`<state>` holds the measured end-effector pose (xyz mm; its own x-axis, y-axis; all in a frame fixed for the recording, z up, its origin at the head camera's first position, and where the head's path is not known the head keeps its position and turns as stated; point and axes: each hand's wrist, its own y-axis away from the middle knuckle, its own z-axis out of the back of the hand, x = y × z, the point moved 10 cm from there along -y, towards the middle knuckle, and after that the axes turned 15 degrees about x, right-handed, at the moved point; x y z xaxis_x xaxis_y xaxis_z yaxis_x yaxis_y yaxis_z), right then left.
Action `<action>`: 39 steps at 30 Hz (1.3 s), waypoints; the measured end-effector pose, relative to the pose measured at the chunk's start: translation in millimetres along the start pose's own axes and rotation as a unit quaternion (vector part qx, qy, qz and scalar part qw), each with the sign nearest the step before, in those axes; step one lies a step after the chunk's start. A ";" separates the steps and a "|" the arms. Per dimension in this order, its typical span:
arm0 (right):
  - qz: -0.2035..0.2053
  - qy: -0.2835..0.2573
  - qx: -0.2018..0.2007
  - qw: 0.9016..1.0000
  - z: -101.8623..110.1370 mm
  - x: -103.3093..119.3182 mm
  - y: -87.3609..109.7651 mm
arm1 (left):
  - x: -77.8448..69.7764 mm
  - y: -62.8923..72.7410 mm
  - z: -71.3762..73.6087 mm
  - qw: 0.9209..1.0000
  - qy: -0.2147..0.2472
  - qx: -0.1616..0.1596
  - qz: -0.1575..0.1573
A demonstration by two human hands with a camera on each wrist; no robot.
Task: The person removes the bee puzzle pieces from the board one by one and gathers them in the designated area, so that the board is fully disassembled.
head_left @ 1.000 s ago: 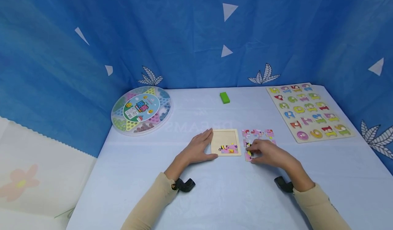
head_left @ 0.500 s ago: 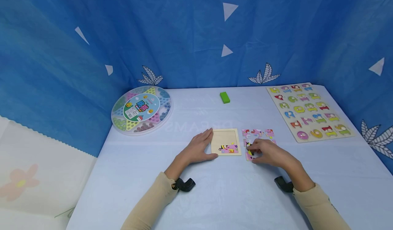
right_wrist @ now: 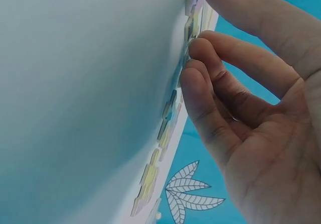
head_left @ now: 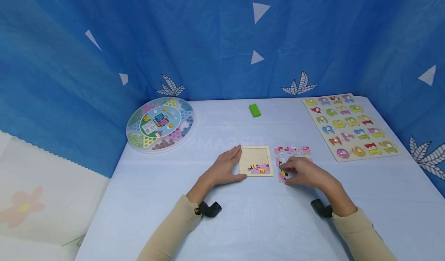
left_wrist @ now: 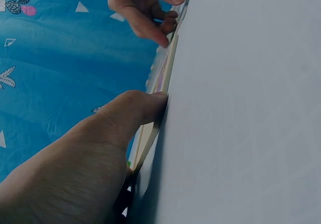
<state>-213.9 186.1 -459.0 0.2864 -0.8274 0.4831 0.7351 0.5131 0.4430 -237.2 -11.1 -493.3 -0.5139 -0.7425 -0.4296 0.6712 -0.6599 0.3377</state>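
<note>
My left hand rests at the left side of a square wooden puzzle tray, fingers straight along its left edge and thumb on the near edge. A few joined pink puzzle pieces lie in the tray's lower right. Right of the tray, my right hand has its thumb and curled fingertips on a pink, yellow and black puzzle piece, pinching it at the table. More loose pieces lie in rows beyond the hand, some partly hidden under it. The right wrist view shows the pieces edge-on beside the fingers.
A round lidded Chinese checkers set lies at the back left. At the back centre is a small green block. A wooden number puzzle board occupies the right side. Blue curtain hangs behind the table.
My right fingertips and the puzzle piece under them have shifted very slightly to the right. The left hand and the tray hold their place.
</note>
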 end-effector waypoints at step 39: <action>0.054 0.016 0.015 0.998 2.3 72.2 -64.9 | 1.8 -1.0 -1.5 1.000 -0.005 -0.003 0.005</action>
<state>-242.4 93.6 -451.2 0.3831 -0.7728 0.5060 0.6794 0.6068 0.4125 -238.0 -11.6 -495.7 -0.5128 -0.7501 -0.4176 0.6794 -0.6520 0.3368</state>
